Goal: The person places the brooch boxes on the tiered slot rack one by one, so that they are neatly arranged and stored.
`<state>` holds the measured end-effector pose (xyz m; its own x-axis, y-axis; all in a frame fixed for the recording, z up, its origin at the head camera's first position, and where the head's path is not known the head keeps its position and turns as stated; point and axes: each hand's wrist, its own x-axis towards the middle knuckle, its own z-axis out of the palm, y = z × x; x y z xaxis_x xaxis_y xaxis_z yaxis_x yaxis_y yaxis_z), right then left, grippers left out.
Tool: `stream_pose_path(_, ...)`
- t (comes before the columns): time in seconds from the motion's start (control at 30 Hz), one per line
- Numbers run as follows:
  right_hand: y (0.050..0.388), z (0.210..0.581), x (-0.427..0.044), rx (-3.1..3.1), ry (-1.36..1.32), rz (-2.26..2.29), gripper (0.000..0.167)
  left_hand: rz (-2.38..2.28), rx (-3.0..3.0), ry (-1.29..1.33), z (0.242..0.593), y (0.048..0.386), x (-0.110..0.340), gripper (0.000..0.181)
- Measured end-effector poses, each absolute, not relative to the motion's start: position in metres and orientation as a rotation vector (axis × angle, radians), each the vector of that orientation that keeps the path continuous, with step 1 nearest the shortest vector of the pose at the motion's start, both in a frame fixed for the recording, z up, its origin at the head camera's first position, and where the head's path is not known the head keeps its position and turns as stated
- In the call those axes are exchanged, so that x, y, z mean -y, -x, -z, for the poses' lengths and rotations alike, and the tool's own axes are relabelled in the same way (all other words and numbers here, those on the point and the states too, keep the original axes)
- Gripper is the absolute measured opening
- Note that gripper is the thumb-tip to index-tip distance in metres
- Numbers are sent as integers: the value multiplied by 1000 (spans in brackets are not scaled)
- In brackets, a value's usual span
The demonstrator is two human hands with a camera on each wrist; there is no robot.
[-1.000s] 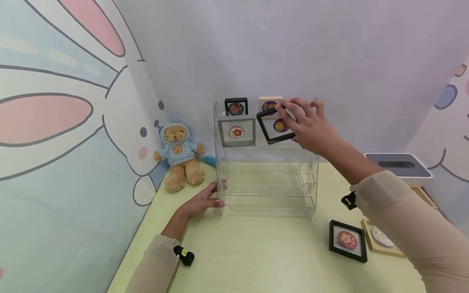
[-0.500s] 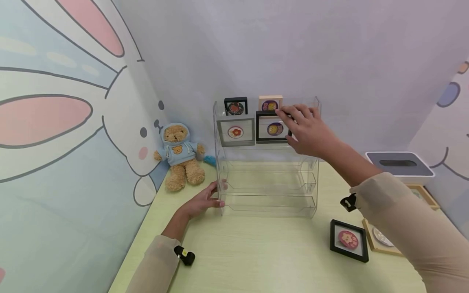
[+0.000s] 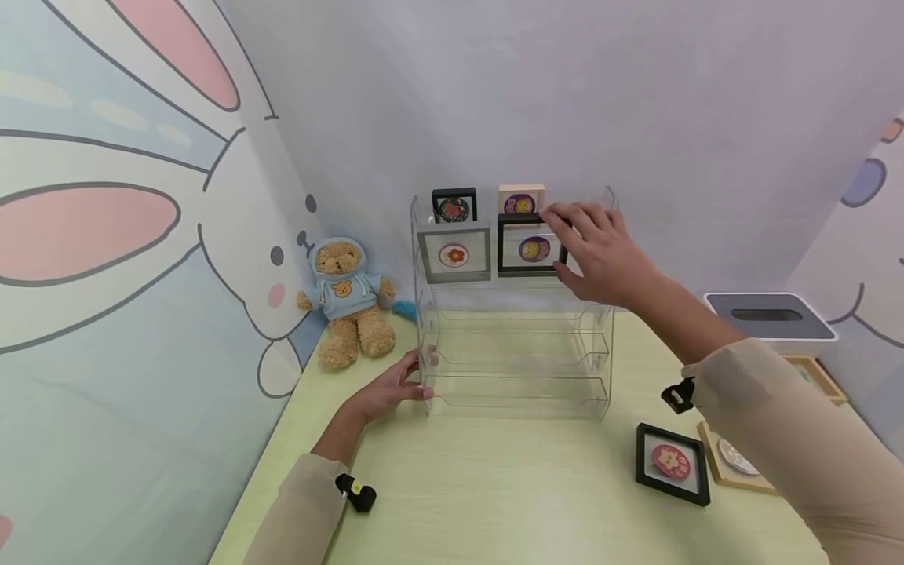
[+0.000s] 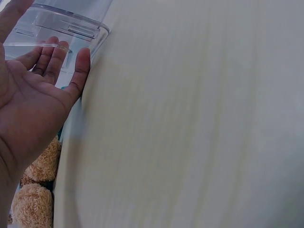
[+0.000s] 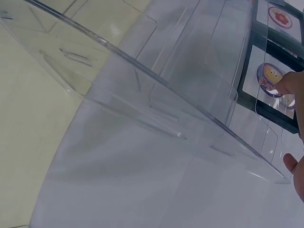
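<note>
A tiered clear acrylic display rack (image 3: 519, 365) stands on the table. At its left side my left hand (image 3: 387, 392) grips the side panel low down, thumb at the front edge and fingertips toward the back; the left wrist view shows this hand (image 4: 35, 102) from the palm side. High on the rack, my right hand (image 3: 600, 255) pinches the right side of a black picture frame (image 3: 534, 249) holding a round purple and yellow badge. That frame sits upright on an upper tier, beside a grey frame (image 3: 454, 256) with a red flower badge.
Behind them stand a small black frame (image 3: 454, 206) and a light wooden frame (image 3: 521, 201). A teddy bear (image 3: 344, 302) sits left of the rack. On the right lie a black frame (image 3: 672, 464), a wooden frame (image 3: 738, 459) and a grey-topped white box (image 3: 770, 318).
The black frame in my right hand has gone from tilted to upright on the upper tier, then slid slightly right, away from the grey frame. My left hand has stayed put.
</note>
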<state>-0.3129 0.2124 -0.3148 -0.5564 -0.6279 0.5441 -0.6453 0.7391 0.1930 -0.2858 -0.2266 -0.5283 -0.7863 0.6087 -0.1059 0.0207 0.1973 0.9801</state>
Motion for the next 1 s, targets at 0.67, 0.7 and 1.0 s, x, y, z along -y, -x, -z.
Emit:
stream_pose_path(0.67, 273, 350, -317, 2186, -856, -208, 88, -1609, -2013, -559, 530, 287, 227, 94)
stream_pose_path(0.7, 269, 354, -323, 2209, -837, -216, 90, -1608, -2013, -561, 530, 287, 227, 94)
stream_pose_path(1.0, 236, 395, -372, 2409, -721, -286, 85, -1605, -2011, -572, 529, 286, 226, 94)
